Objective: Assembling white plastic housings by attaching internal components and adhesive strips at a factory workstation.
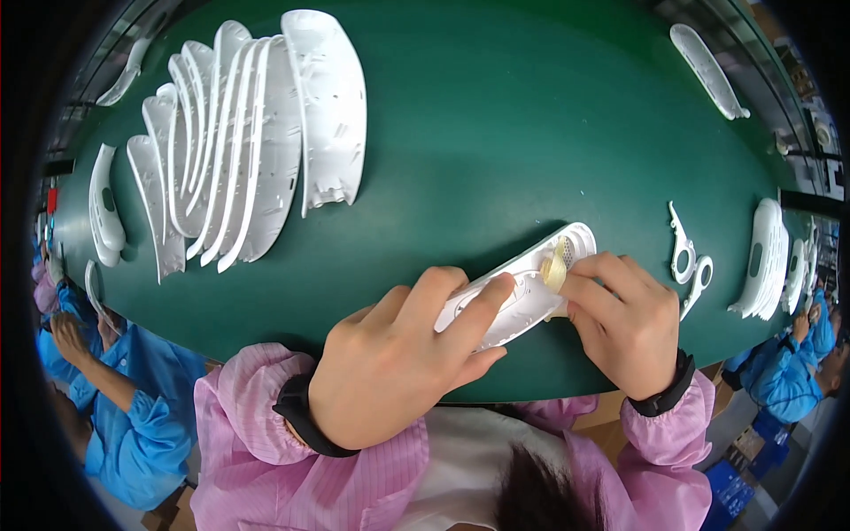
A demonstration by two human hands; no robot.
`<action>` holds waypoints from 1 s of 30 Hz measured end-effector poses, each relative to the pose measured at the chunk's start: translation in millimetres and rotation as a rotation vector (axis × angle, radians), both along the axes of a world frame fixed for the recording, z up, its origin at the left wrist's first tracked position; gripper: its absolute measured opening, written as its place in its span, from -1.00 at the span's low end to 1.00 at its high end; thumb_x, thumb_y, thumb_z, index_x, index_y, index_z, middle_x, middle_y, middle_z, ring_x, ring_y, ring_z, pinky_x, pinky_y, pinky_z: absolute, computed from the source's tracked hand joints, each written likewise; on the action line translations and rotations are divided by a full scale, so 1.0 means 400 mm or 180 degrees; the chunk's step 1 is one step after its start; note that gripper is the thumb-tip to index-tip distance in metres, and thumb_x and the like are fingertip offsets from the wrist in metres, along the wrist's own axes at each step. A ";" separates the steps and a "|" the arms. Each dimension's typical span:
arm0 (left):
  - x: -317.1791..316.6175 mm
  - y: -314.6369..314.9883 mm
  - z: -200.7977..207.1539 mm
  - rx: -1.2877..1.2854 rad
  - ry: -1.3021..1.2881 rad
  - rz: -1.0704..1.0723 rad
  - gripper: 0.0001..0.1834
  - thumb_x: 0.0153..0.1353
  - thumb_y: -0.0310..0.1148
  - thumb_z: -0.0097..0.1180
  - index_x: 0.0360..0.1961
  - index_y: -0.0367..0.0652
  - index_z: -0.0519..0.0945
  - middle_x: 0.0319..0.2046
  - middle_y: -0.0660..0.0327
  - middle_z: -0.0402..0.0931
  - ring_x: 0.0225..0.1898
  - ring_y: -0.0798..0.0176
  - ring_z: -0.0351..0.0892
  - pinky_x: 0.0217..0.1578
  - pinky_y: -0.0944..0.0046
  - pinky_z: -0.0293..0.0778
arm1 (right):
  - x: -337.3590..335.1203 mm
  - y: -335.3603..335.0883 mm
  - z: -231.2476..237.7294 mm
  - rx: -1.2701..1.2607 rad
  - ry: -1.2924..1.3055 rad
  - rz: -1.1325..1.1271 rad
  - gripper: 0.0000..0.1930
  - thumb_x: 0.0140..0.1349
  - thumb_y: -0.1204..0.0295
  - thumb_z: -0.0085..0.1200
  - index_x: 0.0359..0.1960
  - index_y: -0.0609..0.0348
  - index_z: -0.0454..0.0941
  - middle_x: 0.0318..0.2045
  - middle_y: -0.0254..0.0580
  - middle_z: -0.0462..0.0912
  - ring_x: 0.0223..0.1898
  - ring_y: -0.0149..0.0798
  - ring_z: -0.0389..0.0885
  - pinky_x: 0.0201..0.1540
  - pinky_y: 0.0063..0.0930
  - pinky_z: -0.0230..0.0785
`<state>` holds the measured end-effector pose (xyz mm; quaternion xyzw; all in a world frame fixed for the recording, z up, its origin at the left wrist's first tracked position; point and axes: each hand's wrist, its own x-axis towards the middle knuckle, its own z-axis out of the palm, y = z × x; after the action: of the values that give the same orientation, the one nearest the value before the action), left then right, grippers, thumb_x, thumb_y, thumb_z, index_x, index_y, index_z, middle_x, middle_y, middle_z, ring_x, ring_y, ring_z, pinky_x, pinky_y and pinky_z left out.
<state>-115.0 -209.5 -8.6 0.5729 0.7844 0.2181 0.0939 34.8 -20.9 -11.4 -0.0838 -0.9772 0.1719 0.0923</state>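
Note:
My left hand [390, 354] grips a long white plastic shell part [529, 283] near the table's front edge, fingers laid over its left end. My right hand [624, 323] pinches a small pale yellow pad [555, 270] and presses it against the inside of the shell near its right end. Both wrists wear black bands below pink sleeves. The shell's underside is hidden by my hands.
A fanned stack of white curved shells [248, 142] leans at the back left on the green table [496, 124]. Single white parts lie at the left [104, 208], far right [708, 71] and right [768, 257], with two small white clips [689, 261]. People in blue sit at both sides.

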 end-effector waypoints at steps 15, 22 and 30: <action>-0.022 0.032 0.004 0.0101 -0.0806 0.0122 0.03 -0.13 -0.25 0.62 0.38 -0.19 0.34 -0.14 0.10 0.55 -0.35 0.14 0.65 -0.38 0.25 0.60 | 0.017 0.038 0.061 -0.0813 -0.0169 -0.0241 -0.43 -0.10 0.37 0.45 0.05 0.20 0.64 -0.21 -0.20 0.64 -0.21 -0.03 0.63 -0.05 -0.25 0.43; 0.010 0.073 0.055 -0.0131 -0.2052 -0.1645 0.29 0.02 -0.29 0.56 0.55 -0.29 -0.17 0.28 -0.19 0.44 0.21 -0.16 0.54 0.22 0.05 0.42 | 0.066 -0.021 0.067 -0.2107 -0.0031 -0.1016 -0.08 0.09 0.32 0.44 0.46 0.21 0.17 -0.10 -0.02 0.66 -0.21 -0.05 0.72 -0.21 -0.27 0.59; -0.051 0.068 0.013 -0.0264 -0.2560 -0.1917 0.19 0.10 -0.42 0.45 0.56 -0.24 -0.18 0.38 -0.17 0.27 0.31 -0.14 0.41 0.34 -0.05 0.31 | 0.118 0.014 0.059 -0.2691 -0.0277 -0.1248 -0.20 0.28 0.47 0.20 0.48 0.24 0.02 -0.30 -0.11 0.68 -0.46 -0.04 0.71 -0.42 -0.25 0.54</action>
<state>-135.6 -182.4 -3.5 0.6403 0.4940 0.3535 0.4701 81.9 -15.4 12.3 -0.3042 -0.7902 0.5306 0.0398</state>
